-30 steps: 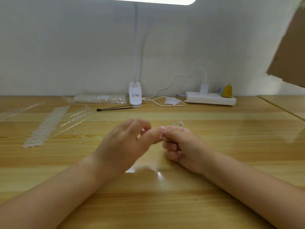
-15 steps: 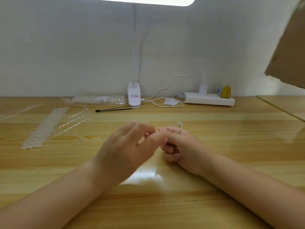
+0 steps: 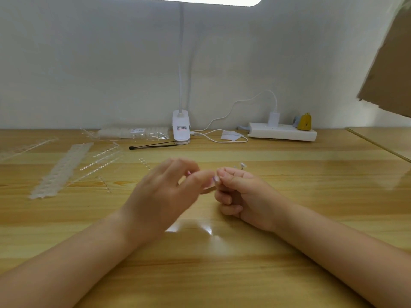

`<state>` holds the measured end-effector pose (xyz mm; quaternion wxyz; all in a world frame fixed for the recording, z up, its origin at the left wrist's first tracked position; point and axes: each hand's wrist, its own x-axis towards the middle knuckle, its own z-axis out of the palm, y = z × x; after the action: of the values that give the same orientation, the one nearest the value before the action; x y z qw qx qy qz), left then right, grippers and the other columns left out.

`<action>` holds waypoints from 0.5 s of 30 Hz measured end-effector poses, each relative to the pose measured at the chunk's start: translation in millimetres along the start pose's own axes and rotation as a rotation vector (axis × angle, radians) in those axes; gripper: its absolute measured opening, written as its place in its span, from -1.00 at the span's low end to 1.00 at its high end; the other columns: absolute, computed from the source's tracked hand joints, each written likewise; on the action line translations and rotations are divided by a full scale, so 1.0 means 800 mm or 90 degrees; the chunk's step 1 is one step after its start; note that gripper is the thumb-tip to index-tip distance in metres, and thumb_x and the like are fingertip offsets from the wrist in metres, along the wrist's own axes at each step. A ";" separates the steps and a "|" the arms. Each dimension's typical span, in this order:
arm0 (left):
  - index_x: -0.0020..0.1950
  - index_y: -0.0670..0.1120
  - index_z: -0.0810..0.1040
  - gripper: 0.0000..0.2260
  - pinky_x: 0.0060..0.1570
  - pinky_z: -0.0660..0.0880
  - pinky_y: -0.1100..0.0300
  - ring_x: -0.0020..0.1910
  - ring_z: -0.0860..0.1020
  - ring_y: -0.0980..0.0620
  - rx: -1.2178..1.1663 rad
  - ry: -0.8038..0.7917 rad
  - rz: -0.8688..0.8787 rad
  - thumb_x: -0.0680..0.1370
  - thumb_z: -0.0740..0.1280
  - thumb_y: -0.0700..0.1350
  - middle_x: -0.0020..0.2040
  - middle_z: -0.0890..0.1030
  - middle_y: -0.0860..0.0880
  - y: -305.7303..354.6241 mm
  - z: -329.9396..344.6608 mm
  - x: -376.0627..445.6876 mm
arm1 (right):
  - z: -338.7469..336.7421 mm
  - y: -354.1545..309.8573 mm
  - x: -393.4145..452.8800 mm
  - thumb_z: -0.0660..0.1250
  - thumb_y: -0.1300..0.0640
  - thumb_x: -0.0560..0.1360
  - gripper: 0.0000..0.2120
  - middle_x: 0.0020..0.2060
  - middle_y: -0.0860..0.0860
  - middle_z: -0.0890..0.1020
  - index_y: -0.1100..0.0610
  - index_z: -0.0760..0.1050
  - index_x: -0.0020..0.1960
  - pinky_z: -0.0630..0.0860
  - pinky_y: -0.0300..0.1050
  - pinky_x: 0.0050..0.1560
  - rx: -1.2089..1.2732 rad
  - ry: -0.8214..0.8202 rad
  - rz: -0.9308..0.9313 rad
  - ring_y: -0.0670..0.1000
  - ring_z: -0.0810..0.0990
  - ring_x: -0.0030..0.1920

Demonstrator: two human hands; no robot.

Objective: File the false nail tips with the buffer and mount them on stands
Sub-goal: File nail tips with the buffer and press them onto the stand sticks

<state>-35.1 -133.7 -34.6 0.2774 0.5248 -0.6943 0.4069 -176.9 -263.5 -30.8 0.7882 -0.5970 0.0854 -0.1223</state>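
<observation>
Pale wall rises behind the wooden desk [image 3: 289, 174], glossy with lamp glare. At its middle the left hand [image 3: 164, 196] and right hand [image 3: 242, 196] meet fingertip to fingertip, both with fingers curled, pinching something too small and blurred to name. A clear nail tip on a stand [image 3: 242, 165] pokes up just behind the right hand. Strips of nail tips [image 3: 60, 172] lie towards the desk's left edge; a clip lamp [image 3: 181, 130] and power strip [image 3: 282, 134] sit along the back edge.
</observation>
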 end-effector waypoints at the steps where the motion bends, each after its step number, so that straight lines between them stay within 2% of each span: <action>1: 0.12 -0.05 0.45 -0.66 -0.21 0.55 0.04 -0.24 0.56 -0.08 0.007 0.012 -0.022 0.45 0.48 -0.27 -0.11 0.58 -0.12 -0.003 -0.002 0.001 | 0.000 0.000 0.000 0.26 0.07 0.47 -0.84 -0.37 -0.04 0.33 0.12 0.40 -0.23 0.14 -0.32 -0.52 0.005 0.003 0.001 -0.11 0.30 -0.42; 4: 0.14 -0.06 0.45 -0.75 -0.14 0.54 0.13 -0.20 0.53 -0.02 -0.010 0.052 0.025 0.52 0.41 -0.21 -0.03 0.50 -0.06 0.006 -0.001 0.004 | 0.002 0.002 -0.001 0.24 0.12 0.54 -0.81 -0.40 -0.04 0.34 0.12 0.40 -0.24 0.14 -0.32 -0.51 -0.019 -0.020 -0.001 -0.12 0.29 -0.43; 6: 0.18 -0.06 0.46 -0.71 -0.09 0.53 0.16 -0.17 0.54 0.00 -0.033 0.032 0.074 0.51 0.42 -0.23 0.03 0.43 -0.02 0.016 0.003 0.004 | 0.002 0.001 -0.001 0.20 0.15 0.59 -0.79 -0.40 -0.03 0.36 0.17 0.37 -0.21 0.14 -0.31 -0.49 -0.039 -0.042 -0.002 -0.14 0.29 -0.44; 8: 0.18 -0.05 0.45 -0.66 -0.13 0.55 0.12 -0.21 0.56 -0.03 -0.009 0.007 0.069 0.47 0.45 -0.25 0.01 0.46 -0.04 0.010 0.002 0.003 | 0.002 -0.001 -0.001 0.20 0.14 0.58 -0.80 -0.37 -0.02 0.35 0.18 0.37 -0.21 0.19 -0.31 -0.49 -0.033 -0.042 0.002 -0.13 0.31 -0.42; 11: 0.12 -0.04 0.43 -0.65 -0.23 0.56 0.03 -0.27 0.57 -0.07 0.026 0.010 0.003 0.44 0.48 -0.26 -0.11 0.60 -0.12 -0.005 -0.002 0.003 | 0.000 -0.002 -0.001 0.24 0.08 0.51 -0.82 -0.33 -0.01 0.31 0.10 0.43 -0.25 0.22 -0.31 -0.48 0.005 -0.022 0.004 -0.09 0.31 -0.39; 15: 0.17 -0.04 0.44 -0.70 -0.10 0.53 0.16 -0.20 0.53 0.00 -0.014 0.040 0.062 0.50 0.42 -0.23 -0.01 0.47 -0.03 0.009 0.002 0.005 | 0.001 0.002 0.000 0.24 0.10 0.57 -0.79 -0.39 -0.04 0.38 0.13 0.42 -0.23 0.25 -0.32 -0.48 -0.003 -0.048 -0.001 -0.12 0.33 -0.42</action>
<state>-43.2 -136.1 -34.5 0.2847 0.4741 -0.7145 0.4286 -176.9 -262.6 -31.9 0.7893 -0.6032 0.0552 -0.1003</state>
